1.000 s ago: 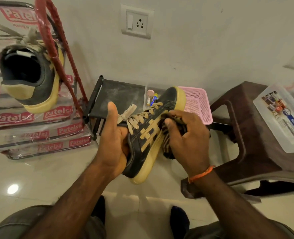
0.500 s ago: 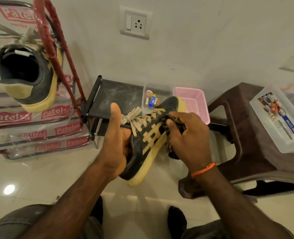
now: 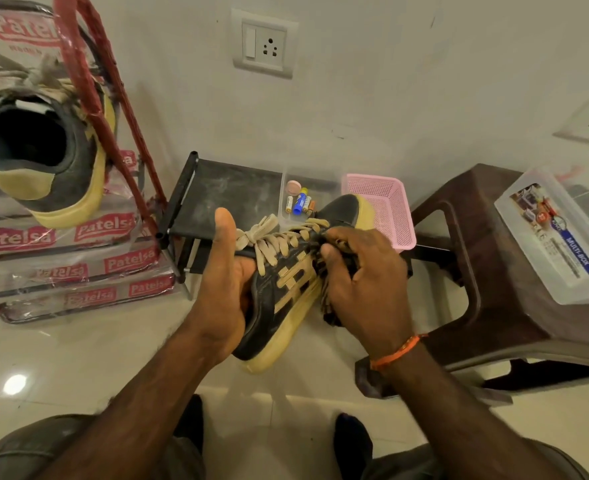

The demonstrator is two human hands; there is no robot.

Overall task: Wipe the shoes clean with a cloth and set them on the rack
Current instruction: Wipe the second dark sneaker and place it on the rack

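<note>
The right hand (image 3: 365, 289) has slid its cloth (image 3: 331, 306) toward the laces. The left hand (image 3: 224, 282) grips the shoe (image 3: 286, 292) at its heel end, toe pointing away, up-right, beyond the cloth.
</note>
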